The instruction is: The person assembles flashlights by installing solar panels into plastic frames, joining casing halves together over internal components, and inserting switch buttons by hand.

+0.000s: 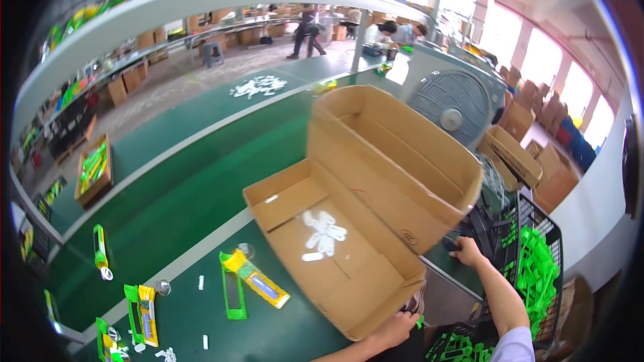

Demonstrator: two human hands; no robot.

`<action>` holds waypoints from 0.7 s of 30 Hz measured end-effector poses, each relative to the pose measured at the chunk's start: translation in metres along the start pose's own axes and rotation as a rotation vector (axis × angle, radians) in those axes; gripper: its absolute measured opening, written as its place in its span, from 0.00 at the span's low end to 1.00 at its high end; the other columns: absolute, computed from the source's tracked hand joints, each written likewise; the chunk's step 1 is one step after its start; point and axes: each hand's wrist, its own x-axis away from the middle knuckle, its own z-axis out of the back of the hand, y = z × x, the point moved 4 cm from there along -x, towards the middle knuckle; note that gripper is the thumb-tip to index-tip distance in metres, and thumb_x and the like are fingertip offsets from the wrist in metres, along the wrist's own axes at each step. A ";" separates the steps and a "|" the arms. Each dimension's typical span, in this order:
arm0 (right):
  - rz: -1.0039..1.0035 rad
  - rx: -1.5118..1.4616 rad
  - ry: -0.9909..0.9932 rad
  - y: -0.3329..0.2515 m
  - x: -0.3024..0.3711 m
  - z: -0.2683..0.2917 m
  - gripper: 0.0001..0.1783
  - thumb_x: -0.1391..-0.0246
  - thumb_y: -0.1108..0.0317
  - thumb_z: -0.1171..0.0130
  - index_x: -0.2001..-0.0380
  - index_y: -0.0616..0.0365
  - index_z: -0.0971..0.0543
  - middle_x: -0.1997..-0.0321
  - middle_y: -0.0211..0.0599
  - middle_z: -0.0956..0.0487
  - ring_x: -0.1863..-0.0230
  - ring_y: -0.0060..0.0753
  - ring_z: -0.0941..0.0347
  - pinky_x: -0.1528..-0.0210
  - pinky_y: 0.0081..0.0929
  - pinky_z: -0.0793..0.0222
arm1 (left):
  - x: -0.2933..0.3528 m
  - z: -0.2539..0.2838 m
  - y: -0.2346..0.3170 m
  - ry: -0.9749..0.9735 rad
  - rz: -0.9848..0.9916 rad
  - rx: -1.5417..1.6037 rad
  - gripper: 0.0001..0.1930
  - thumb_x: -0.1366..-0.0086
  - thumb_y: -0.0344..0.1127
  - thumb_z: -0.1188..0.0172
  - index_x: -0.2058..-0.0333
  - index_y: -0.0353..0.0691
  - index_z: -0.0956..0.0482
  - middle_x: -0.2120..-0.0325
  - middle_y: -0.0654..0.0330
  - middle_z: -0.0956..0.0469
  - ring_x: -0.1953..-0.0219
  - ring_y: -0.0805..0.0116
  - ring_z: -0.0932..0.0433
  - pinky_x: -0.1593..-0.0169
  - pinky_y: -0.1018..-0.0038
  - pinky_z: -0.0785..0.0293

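My left hand [397,328] is at the near corner of a shallow cardboard box [359,295], its fingers closed around a small green plastic piece [420,322] that shows only in part. Reaching out to the right, my right hand [468,253] pinches a black piece [451,245] beside a heap of black plastic parts [493,228]. Several small white plastic pieces [324,231] lie inside the shallow box. A taller, deep cardboard box [376,154] stands against its far side.
Right of my forearm stands a black crate [553,281] with green plastic parts [537,268]. Green and yellow packaged items [255,278] lie on the green table [268,342]. Beyond runs a green conveyor belt [201,154]. A grey fan [449,104] stands behind the boxes; people work farther off.
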 end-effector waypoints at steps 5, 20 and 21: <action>-0.069 0.094 0.100 -0.039 0.023 0.015 0.17 0.54 0.65 0.31 0.65 0.62 0.25 0.65 0.51 0.21 0.59 0.56 0.25 0.59 0.44 0.31 | -0.012 -0.021 -0.015 0.026 0.022 -0.192 0.18 0.52 0.21 0.41 0.59 0.34 0.28 0.68 0.46 0.21 0.63 0.48 0.20 0.57 0.56 0.25; -0.398 -0.807 0.697 -0.124 0.253 0.057 0.22 0.57 0.83 0.34 0.58 0.58 0.27 0.78 0.20 0.34 0.81 0.14 0.36 0.80 0.17 0.41 | -0.009 -0.055 -0.019 -0.042 0.329 0.869 0.15 0.40 0.42 0.36 0.59 0.40 0.27 0.73 0.60 0.23 0.76 0.69 0.25 0.73 0.69 0.29; -0.437 -0.908 0.784 -0.124 0.259 0.057 0.18 0.55 0.80 0.34 0.59 0.58 0.26 0.79 0.21 0.32 0.81 0.14 0.36 0.80 0.16 0.42 | -0.014 -0.042 -0.014 -0.088 0.361 1.027 0.12 0.39 0.41 0.37 0.61 0.41 0.25 0.75 0.63 0.23 0.77 0.74 0.26 0.74 0.73 0.30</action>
